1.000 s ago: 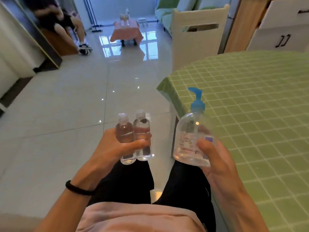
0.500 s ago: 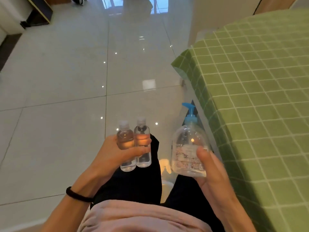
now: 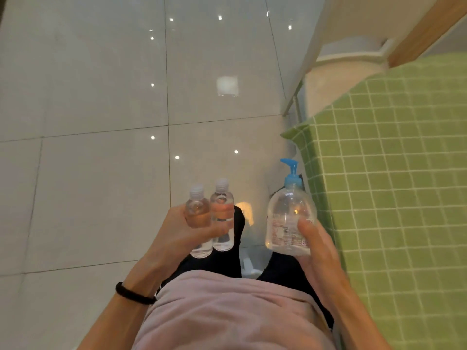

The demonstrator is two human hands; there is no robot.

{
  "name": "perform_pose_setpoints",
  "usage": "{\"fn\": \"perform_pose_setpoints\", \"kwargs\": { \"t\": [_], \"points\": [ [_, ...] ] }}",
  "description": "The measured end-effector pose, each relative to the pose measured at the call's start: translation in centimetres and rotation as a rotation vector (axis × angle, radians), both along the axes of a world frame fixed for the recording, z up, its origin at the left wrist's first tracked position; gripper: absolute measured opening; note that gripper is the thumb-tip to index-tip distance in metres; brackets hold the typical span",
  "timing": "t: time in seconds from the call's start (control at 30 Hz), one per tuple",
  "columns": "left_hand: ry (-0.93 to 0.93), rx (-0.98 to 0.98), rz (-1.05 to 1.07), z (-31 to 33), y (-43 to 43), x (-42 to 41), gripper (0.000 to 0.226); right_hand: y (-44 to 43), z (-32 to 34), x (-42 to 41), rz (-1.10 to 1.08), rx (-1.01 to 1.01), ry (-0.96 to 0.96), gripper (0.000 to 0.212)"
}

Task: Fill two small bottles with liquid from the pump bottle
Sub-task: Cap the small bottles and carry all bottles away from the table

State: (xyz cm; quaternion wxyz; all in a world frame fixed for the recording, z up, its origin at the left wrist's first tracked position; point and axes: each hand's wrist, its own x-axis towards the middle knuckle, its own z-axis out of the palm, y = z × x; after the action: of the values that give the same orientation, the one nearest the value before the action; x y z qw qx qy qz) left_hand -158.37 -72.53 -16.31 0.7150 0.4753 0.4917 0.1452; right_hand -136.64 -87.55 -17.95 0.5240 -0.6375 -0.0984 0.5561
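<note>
Fingers [image 3: 217,231] of the left hand [image 3: 182,231] grip two small bottles [image 3: 198,215] upright, side by side, at lower centre; the right hand [image 3: 316,251] grips the pump bottle [image 3: 288,221] just beside the green-checked desk [image 3: 391,198] at right, above glossy floor tiles [image 3: 101,122], both forearms reaching forward

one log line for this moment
left hand: both small bottles, capped | right hand: pump bottle | table: at right | filling: not begun

A home, probably its dining area: glossy pale floor tiles [image 3: 101,72] spread across the left, a green checked tablecloth [image 3: 404,198] hangs on the right, and a white chair [image 3: 341,84] stands beyond it.
</note>
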Motion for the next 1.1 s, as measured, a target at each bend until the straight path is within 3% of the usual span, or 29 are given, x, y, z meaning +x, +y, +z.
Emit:
{"fn": "perform_pose_setpoints", "kwargs": {
  "t": [0.2,0.37,0.53,0.7,1.0,1.1],
  "points": [
    [0.021,-0.022,0.091,9.3,4.0,-2.2,0.056,2.6,8.4,-1.4,-0.010,-0.084,0.025,0.077],
    [-0.044,-0.046,0.106,13.9,7.6,-4.1,0.042,5.5,12.4,-1.8,-0.005,-0.119,0.005,0.086],
    [-0.026,-0.036,0.099,16.0,10.9,-4.1,0.053,8.8,15.3,-1.6,-0.004,-0.123,-0.006,0.096],
    [-0.027,-0.045,0.097,17.6,13.4,-1.9,0.056,11.2,17.5,0.2,-0.027,-0.130,-0.022,0.082],
    [0.007,-0.026,0.073,18.2,18.0,4.6,0.038,16.8,17.4,5.2,-0.007,-0.081,0.016,0.092],
    [0.032,-0.026,0.080,19.1,20.3,7.1,0.043,19.8,17.7,7.3,0.014,-0.060,0.019,0.091]
  ]
}}
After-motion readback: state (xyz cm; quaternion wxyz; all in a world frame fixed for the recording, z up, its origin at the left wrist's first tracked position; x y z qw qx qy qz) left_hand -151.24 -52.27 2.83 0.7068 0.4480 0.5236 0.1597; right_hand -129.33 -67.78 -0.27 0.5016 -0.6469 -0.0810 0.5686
